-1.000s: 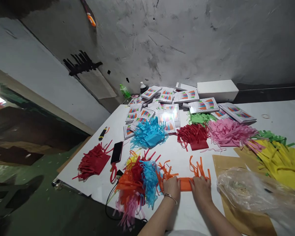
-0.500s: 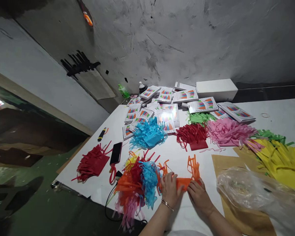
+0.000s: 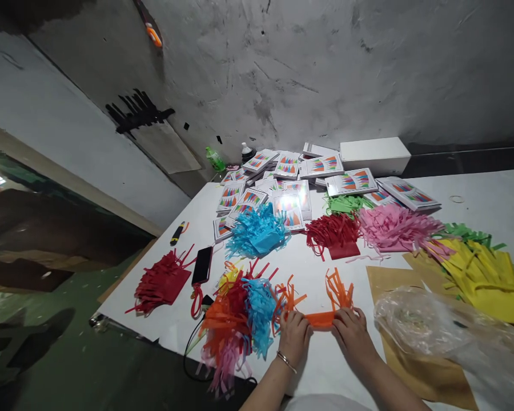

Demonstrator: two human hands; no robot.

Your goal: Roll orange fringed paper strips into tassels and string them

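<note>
Between my two hands a fringed orange paper tassel [image 3: 320, 319] lies stretched sideways near the front of the table, its plain middle folded into a band and its strips sticking up at both ends. My left hand [image 3: 293, 337], with a bracelet at the wrist, is closed on the band's left end. On the other end my right hand [image 3: 353, 331] has its fingers closed too. Beside my left hand is a mixed heap of tassels, with a blue bunch [image 3: 260, 314] nearest and an orange bunch [image 3: 218, 318] further left.
Fringed bundles in blue [image 3: 259, 231], red [image 3: 334, 234], pink [image 3: 398, 227] and yellow [image 3: 488, 279] lie around. Printed packets [image 3: 289, 165] are piled at the back by a white box [image 3: 374, 155]. A plastic bag [image 3: 415, 319] rests on brown paper [image 3: 432, 374]. A phone [image 3: 203, 264] lies left.
My hands have moved apart, and the orange tassel's middle has gone from a wider piece to a narrow band pulled straight between them. My right hand has shifted slightly right.
</note>
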